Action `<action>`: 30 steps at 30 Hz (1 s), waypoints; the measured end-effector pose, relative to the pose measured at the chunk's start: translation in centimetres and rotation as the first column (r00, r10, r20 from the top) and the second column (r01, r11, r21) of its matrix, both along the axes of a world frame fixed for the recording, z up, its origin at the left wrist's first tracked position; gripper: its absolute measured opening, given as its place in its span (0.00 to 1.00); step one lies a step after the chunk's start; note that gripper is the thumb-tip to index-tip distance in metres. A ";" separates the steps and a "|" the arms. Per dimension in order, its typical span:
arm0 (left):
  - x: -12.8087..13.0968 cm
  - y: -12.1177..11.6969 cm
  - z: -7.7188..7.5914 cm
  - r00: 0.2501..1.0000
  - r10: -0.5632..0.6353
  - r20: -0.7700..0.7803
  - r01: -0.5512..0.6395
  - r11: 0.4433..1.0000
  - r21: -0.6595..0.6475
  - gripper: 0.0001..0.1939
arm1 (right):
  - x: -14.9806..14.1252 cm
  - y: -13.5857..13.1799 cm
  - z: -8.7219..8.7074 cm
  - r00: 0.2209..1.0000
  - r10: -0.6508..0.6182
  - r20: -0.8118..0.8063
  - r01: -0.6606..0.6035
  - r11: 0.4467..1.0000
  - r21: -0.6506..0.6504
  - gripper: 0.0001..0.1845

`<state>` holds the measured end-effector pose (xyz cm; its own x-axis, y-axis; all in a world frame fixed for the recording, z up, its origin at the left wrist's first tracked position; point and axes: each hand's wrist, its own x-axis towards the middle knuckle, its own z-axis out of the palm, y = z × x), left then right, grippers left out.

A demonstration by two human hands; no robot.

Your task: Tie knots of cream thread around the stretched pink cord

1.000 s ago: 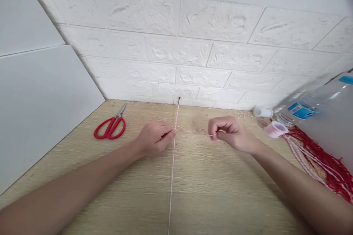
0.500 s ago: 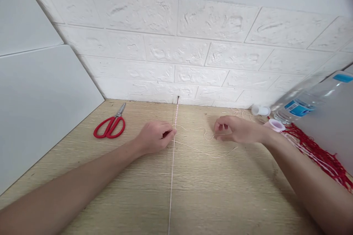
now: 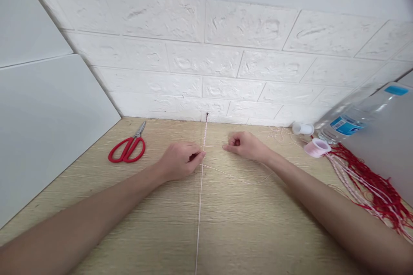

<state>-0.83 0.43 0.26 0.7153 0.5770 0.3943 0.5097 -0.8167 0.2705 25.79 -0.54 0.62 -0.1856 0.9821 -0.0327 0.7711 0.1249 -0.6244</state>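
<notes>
With the tabletop (image 3: 155,227) read as a clock, twelve towards the wall, the braided cord (image 3: 205,134) ran from a dark tip at the wall's foot to the left hand (image 3: 182,161) at the centre. Thumb and forefinger there were pinching its near end; a taut strand (image 3: 199,215) continued towards six.

The right hand (image 3: 248,146) hovered near three o'clock, fingers curled and the thumb tip close to them. One thin thread (image 3: 209,146) pointed its way, but whether those fingers gripped it I could not tell.

The cord looked light and soft, likely firm only under tension; the threads seemed limp, fine and easily tangled (probably a little slippery too). The best hold was likely a fingertip pinch right where the braid ended, with each thread taken near its tip.

I counted one cord, one straight strand and two loose threads beside it, the second (image 3: 230,176) bowing out towards four. There was one pair of scissors (image 3: 129,148) near nine, one bottle (image 3: 348,125) between two and three, and two spools, one white (image 3: 302,128), one pink (image 3: 317,148), close to three. The red and pink cords (image 3: 380,193), heaped towards four, defied counting.
</notes>
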 end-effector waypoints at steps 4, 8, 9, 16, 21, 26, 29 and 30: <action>0.0 -0.1 0.0 1.000 0.016 0.023 -0.016 1.000 -0.013 0.19 | -0.4 1.3 0.7 0.992 -0.066 -0.106 0.068 0.998 0.010 0.17; 0.0 -0.1 0.1 0.997 0.036 0.069 -0.034 0.999 -0.031 0.19 | 2.0 1.2 2.4 0.970 0.116 -0.215 -0.103 0.992 0.070 0.13; 0.0 -0.1 0.1 0.997 0.040 0.073 -0.037 0.999 -0.034 0.18 | 2.7 1.0 2.8 0.965 0.176 -0.193 -0.168 0.984 0.056 0.13; 0.1 -0.1 0.2 0.998 0.045 0.039 -0.044 0.998 -0.038 0.18 | 3.7 -0.5 1.9 0.911 0.396 -0.112 -0.408 0.906 -0.113 0.11; 0.2 -0.1 0.3 0.995 0.080 0.051 -0.077 0.996 -0.049 0.19 | 0.7 -0.7 0.4 0.987 0.145 -0.068 -0.145 0.989 0.001 0.07; 0.2 -0.2 0.3 0.994 0.077 0.079 -0.074 0.996 -0.049 0.19 | -0.6 -1.1 0.9 0.971 0.201 -0.133 -0.194 0.979 0.059 0.10; 0.1 -0.3 0.4 0.992 0.083 0.092 -0.077 0.995 -0.067 0.18 | -0.7 -1.1 1.2 0.978 0.192 -0.084 -0.179 0.974 0.142 0.12; 0.1 -0.3 0.4 0.992 0.085 0.093 -0.077 0.994 -0.078 0.18 | -0.8 -1.0 1.2 0.979 0.190 -0.070 -0.176 0.970 0.166 0.12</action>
<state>-0.74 0.12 0.63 0.6257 0.6616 0.4134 0.5420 -0.7498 0.3796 24.98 -1.56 1.86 -0.3579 0.9226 0.1439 0.6713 0.3614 -0.6471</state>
